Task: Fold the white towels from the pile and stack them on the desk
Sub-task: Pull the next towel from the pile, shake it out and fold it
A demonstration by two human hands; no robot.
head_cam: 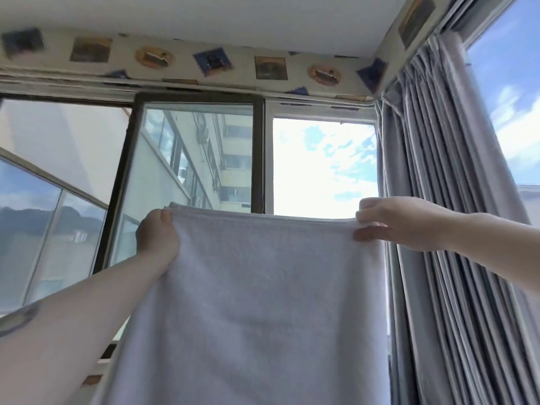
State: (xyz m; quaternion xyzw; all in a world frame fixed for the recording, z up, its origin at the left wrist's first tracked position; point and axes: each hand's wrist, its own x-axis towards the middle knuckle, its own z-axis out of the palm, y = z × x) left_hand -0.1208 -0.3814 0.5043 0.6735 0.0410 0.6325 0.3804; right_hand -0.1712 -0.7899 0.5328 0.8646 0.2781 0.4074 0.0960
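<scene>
A white towel [257, 302] hangs in front of me, held up in the air and stretched flat, its top edge level and doubled. My left hand [157, 238] pinches the top left corner. My right hand [391, 223] pinches the top right corner between thumb and fingers. The towel's lower part runs out of the bottom of the frame. The pile, the stack and the desk are not in view.
The camera looks up at a window [193, 159] with a dark frame and sky and a building outside. Grey curtains [444, 185] hang at the right, close behind my right hand. A patterned border [210, 62] runs under the ceiling.
</scene>
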